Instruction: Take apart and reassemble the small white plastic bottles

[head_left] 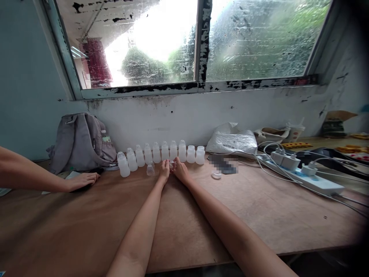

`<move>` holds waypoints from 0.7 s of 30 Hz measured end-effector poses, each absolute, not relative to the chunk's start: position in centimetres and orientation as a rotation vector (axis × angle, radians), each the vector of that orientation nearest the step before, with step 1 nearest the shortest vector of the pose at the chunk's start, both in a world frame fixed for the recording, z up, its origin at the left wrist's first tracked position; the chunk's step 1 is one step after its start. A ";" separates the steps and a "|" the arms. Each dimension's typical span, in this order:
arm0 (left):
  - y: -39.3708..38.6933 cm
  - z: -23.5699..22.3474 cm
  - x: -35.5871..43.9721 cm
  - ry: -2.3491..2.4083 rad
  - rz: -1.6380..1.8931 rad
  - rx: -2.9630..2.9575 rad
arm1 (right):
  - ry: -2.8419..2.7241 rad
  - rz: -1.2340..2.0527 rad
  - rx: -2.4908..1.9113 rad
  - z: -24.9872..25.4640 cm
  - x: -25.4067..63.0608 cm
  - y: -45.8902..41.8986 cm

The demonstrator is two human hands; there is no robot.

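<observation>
My left hand (164, 170) and my right hand (180, 169) meet at the middle of the table, fingers closed around a small whitish translucent piece (172, 164). The fingers hide much of it, and its exact kind cannot be made out. Behind my hands stands a row of frosted baby bottles (140, 156), most with clear domed caps. At the row's right end, two bottles (200, 156) show no domed cap. Left of my left hand, a clear cap (150, 169) rests on the wood. A white ring (216, 175) lies to the right of my hands.
Another person's hand (83, 181) rests on a dark object at the left, near a grey backpack (79, 142). At the right are a silvery plastic bag (232, 140), a blurred-out dark item (223, 164) and a power strip (305, 177) with chargers and cables.
</observation>
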State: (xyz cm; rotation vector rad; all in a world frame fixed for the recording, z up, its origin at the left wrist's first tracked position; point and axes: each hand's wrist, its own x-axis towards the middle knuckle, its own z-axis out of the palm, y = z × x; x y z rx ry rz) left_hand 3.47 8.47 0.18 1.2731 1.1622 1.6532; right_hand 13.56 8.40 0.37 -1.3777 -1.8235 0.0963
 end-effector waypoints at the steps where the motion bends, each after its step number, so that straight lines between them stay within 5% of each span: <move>1: 8.5 0.2 3.4 1.164 1.660 1.257 | -1.828 0.090 -1.377 0.4 13.5 8.3; 21: 8.1 0.3 3.5 1.044 1.541 1.187 | -1.308 0.111 -1.341 0.2 16.7 10.7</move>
